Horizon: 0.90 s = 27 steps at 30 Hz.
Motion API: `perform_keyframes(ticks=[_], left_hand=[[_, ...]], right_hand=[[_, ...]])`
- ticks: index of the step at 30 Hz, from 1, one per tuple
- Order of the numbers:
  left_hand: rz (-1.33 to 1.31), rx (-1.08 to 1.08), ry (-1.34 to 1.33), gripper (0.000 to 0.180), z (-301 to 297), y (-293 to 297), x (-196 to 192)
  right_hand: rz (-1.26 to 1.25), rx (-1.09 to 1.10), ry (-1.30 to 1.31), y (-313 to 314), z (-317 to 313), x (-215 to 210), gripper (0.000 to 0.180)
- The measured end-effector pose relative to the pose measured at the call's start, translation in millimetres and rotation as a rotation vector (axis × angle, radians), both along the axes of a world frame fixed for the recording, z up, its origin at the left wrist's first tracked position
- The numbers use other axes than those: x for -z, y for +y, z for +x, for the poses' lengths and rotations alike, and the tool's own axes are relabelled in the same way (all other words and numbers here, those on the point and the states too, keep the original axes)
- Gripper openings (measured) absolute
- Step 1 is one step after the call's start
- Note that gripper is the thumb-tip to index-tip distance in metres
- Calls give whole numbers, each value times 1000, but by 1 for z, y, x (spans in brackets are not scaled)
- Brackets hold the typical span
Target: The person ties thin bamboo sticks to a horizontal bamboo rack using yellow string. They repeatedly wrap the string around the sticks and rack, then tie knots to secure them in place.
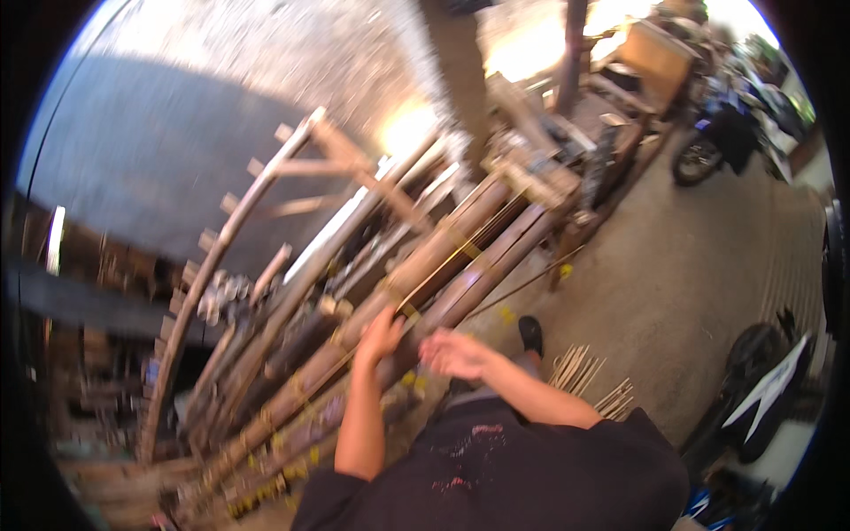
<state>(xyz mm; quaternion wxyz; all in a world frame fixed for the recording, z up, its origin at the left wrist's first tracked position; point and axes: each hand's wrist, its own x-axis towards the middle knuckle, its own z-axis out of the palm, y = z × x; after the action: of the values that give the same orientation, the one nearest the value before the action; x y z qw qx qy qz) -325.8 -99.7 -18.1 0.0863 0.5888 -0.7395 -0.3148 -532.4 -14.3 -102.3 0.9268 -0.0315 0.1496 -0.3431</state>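
Note:
Two long brown poles lie side by side in front of me, the left pole (474, 212) and the right pole (496, 252), with yellow bands round them. A thin pale strip (447, 270) runs along the gap between them. My left hand (379, 340) is over the left pole, its fingertips close to the strip's near end; blur hides whether they grip it. My right hand (456, 352) hovers by the right pole, fingers loosely apart and nothing seen in them.
A curved wooden frame with short pegs (217, 257) stands to the left, near stacked timber. Thin sticks (575, 370) lie on the concrete floor (655, 292) to my right. Motorcycles (722, 146) stand along the right side. My foot (529, 334) is beside the poles.

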Motion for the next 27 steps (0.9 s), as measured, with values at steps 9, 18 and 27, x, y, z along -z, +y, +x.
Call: perform_keyframes(ticks=[9, 18, 27], left_hand=[[-425, -221, 76, 37, -12, 1, 73], [-404, -357, 186, 16, -27, 20, 28], [-431, -460, 189, 21, -32, 27, 25]], right_hand=[[-272, 906, 659, -41, 122, -189, 20], [-1551, -186, 1064, -183, 165, -248, 26], [-1859, -451, 1412, -221, 169, -199, 53]])
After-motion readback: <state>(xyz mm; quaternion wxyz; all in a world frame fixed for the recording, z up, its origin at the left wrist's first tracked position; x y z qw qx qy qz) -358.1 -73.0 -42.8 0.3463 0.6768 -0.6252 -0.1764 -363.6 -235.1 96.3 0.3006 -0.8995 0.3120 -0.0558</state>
